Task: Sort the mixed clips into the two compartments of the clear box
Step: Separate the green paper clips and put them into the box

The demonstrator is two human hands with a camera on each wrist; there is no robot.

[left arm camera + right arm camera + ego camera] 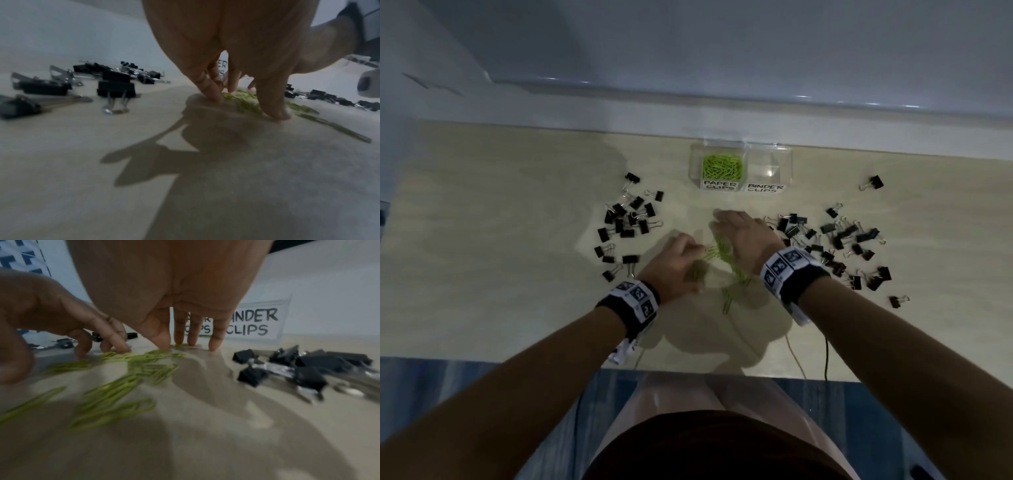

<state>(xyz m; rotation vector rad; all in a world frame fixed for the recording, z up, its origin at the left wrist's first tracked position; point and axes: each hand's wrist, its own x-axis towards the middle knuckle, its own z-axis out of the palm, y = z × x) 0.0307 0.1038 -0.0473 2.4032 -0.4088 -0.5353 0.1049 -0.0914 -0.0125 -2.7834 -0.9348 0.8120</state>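
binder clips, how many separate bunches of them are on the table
2 bunches: one left of the hands, one right of them. Three more lie alone: far right near the box, at the left bunch's top, and bottom right. Hands may hide others.

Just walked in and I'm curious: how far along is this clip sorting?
Partly done. The clear box has green clips in its PAPER CLIPS side; its BINDER CLIPS side looks empty. The left hand and right hand are gathering loose green paper clips. Every black binder clip is left on the table.
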